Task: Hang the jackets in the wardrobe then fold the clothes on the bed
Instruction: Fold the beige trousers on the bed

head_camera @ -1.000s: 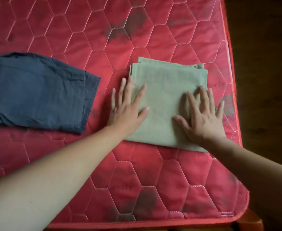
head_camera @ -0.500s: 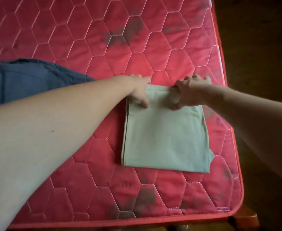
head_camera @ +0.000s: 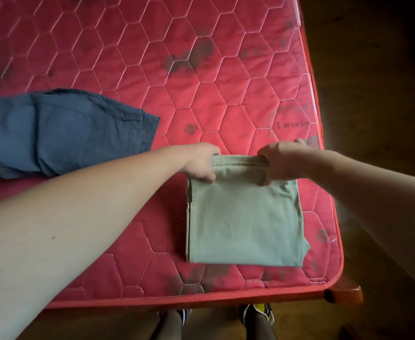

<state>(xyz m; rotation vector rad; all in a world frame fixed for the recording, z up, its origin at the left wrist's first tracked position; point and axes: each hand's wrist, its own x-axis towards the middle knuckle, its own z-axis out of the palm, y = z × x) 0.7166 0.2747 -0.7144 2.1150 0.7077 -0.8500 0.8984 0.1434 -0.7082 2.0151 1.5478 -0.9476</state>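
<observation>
1. The left hand (head_camera: pixel 199 165) curls its fingers over the far edge of a folded, pale green, soft fabric garment (head_camera: pixel 245 222). Its thumb presses on top, so it pinches the far left corner.
2. The right hand (head_camera: pixel 280 165) pinches the far right corner in the same way, thumb on top and fingers curled behind.
3. The green garment lies as a flat rectangle near the right corner of a red quilted mattress (head_camera: pixel 226 94). Several stacked layers show along the pinched edge.
4. The fabric looks light, limp and not fragile. The layers would likely slide apart if lifted by one corner. Taking hold at both far corners, through all the layers, looks like the surest way to bring that edge over for another fold.
5. A folded dark blue fabric garment (head_camera: pixel 66 133) lies to the left, apart from the green one.
6. A wooden bed-frame corner (head_camera: pixel 346 293) and the person's shoes (head_camera: pixel 258 312) show below the mattress.
</observation>
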